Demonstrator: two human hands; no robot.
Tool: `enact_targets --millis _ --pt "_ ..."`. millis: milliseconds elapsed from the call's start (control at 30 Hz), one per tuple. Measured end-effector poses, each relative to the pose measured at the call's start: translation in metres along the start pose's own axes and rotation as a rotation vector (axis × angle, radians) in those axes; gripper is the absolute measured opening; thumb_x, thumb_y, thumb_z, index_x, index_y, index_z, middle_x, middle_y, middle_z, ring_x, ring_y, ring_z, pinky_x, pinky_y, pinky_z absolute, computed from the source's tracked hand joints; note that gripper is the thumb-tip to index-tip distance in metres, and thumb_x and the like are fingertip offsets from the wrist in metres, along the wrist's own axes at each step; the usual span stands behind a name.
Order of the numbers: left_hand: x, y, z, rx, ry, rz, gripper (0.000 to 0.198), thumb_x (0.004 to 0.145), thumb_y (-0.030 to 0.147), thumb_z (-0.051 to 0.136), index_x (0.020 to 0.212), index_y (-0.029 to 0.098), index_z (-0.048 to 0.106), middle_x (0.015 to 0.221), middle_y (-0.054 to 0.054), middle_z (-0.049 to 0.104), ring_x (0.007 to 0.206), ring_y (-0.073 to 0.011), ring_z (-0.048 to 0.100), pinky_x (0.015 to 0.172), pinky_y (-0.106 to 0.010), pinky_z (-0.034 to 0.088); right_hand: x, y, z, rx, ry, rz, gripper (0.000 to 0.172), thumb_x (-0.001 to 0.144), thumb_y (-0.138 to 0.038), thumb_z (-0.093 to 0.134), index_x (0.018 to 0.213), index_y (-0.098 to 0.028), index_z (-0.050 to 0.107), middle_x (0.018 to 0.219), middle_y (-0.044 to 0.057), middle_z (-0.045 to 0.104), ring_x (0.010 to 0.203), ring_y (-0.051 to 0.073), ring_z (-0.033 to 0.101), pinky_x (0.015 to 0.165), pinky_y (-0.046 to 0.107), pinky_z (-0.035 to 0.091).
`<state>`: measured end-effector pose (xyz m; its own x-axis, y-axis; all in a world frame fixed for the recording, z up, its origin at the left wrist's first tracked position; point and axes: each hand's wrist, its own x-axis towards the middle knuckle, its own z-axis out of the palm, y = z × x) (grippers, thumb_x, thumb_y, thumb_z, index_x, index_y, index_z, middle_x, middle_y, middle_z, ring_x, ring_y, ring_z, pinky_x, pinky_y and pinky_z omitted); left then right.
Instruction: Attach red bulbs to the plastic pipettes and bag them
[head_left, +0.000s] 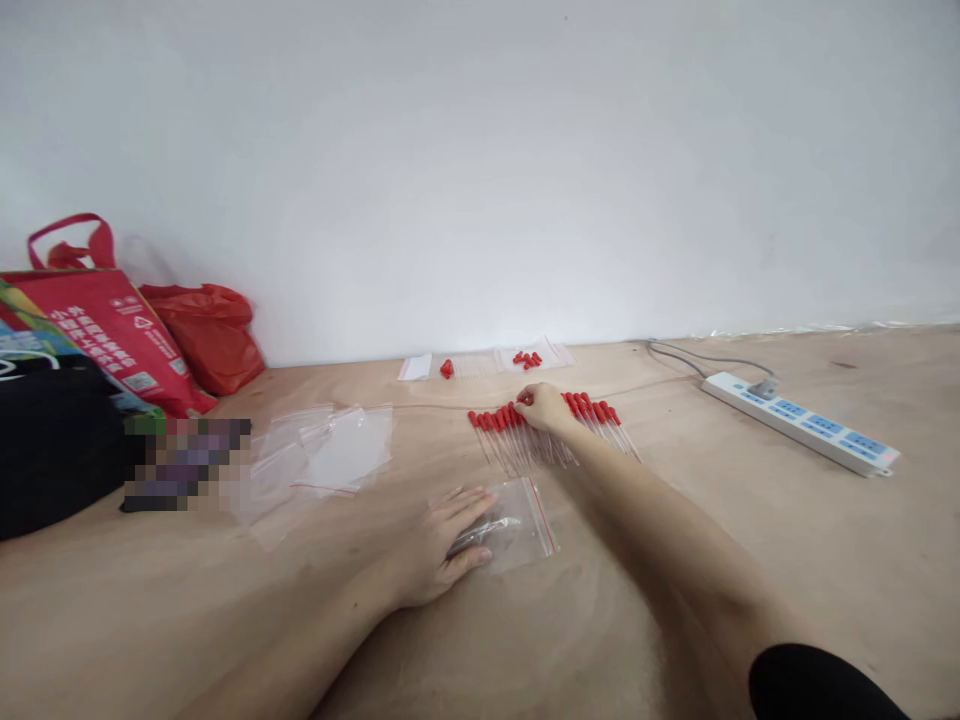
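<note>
Bending toward a red rubber-looking bulb, the right hand [546, 408] has its thumb and fingertips close together at the row's middle; whether this grip is clamped on a bulb I cannot tell. The left hand's grip is loose, fingers and thumb apart, resting on a clear zip bag [523, 520] just below centre frame. That bag is thin, glossy plastic, wrinkled with bright highlights, with a red stripe along its right-hand edge.

The droppers [495, 421] lie side by side across centre frame, on both sides of the right hand: rounded, matte red bulbs upward, slim transparent stems slanting down to the right. The left hand [448, 535] lies nearer the bottom of the frame than the droppers.

Beyond them, near the wall [480, 180], clear tubes [477, 366] lie between two small groups of loose red bulbs [529, 359]. Left of centre, flat transparent bags [346, 452] overlap in a loose pile. All this sits on a smooth, tan bench [795, 560].

A white power strip [802, 424] with blue socket panels slants across the right of the frame. At the far left stand a printed red tote [131, 330], a crinkled red plastic bag [214, 335] and a soft black bag [60, 455].
</note>
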<state>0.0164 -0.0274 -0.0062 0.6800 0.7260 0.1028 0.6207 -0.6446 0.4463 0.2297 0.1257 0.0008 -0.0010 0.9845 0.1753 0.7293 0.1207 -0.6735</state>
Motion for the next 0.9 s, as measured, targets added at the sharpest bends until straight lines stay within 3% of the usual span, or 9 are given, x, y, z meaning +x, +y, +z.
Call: enact_targets --millis 100,233,300,400,533,733,900 --pt "0.000 0.003 -0.002 -0.009 -0.010 -0.013 0.052 0.084 0.035 0.045 0.133 0.020 0.031 0.135 -0.009 0.039 0.124 -0.0249 0.034 0.102 -0.047 0.028 -0.001 0.004 -0.012 0.130 0.013 -0.006 0.009 0.074 -0.022 0.052 0.077 -0.015 0.056 0.075 0.004 0.063 0.067 0.013 0.059 0.062 0.025 0.046" --pt "0.000 0.006 -0.005 0.006 -0.028 -0.033 0.052 0.085 0.035 0.044 0.133 0.021 0.031 0.135 -0.009 0.038 0.125 -0.0236 0.033 0.102 -0.046 0.028 -0.021 0.023 -0.037 0.339 0.067 -0.014 0.017 0.083 -0.033 0.039 0.084 -0.018 0.046 0.067 0.000 0.059 0.050 0.009 0.055 0.049 0.022 0.045" --pt "0.000 0.006 -0.005 0.016 -0.036 -0.042 0.051 0.085 0.035 0.044 0.133 0.020 0.030 0.136 -0.009 0.038 0.126 -0.0229 0.032 0.102 -0.046 0.028 -0.040 0.038 -0.045 0.698 0.181 -0.015 0.025 0.076 -0.043 0.050 0.081 -0.019 0.044 0.061 -0.003 0.056 0.046 0.009 0.053 0.045 0.022 0.044" --pt "0.000 0.005 -0.004 0.029 -0.039 -0.053 0.051 0.086 0.036 0.043 0.133 0.019 0.031 0.136 -0.009 0.037 0.126 -0.0229 0.030 0.103 -0.046 0.027 -0.071 0.056 -0.047 0.954 0.184 0.042 0.037 0.065 -0.051 0.061 0.075 -0.020 0.043 0.057 -0.005 0.055 0.045 0.009 0.051 0.044 0.022 0.043" --pt "0.001 0.005 -0.002 0.041 -0.034 -0.069 0.051 0.085 0.036 0.043 0.132 0.019 0.032 0.135 -0.010 0.038 0.126 -0.0230 0.031 0.102 -0.046 0.028 -0.100 0.060 -0.037 1.083 0.127 0.159 0.039 0.062 -0.050 0.066 0.074 -0.019 0.045 0.057 -0.004 0.056 0.045 0.008 0.052 0.044 0.021 0.044" --pt "0.003 0.008 -0.004 0.016 -0.044 -0.098 0.051 0.084 0.035 0.044 0.131 0.019 0.033 0.135 -0.010 0.038 0.125 -0.0245 0.032 0.102 -0.046 0.027 -0.114 0.041 -0.027 1.165 0.031 0.236 0.039 0.058 -0.047 0.070 0.071 -0.018 0.047 0.061 -0.001 0.059 0.050 0.010 0.056 0.049 0.023 0.048" --pt "0.011 0.008 0.000 -0.027 -0.012 -0.100 0.054 0.083 0.035 0.046 0.132 0.021 0.030 0.135 -0.009 0.039 0.125 -0.0252 0.033 0.102 -0.045 0.028 -0.127 0.027 -0.028 1.210 -0.163 0.278 0.039 0.053 -0.041 0.075 0.070 -0.017 0.049 0.063 -0.001 0.061 0.058 0.010 0.060 0.059 0.022 0.050"
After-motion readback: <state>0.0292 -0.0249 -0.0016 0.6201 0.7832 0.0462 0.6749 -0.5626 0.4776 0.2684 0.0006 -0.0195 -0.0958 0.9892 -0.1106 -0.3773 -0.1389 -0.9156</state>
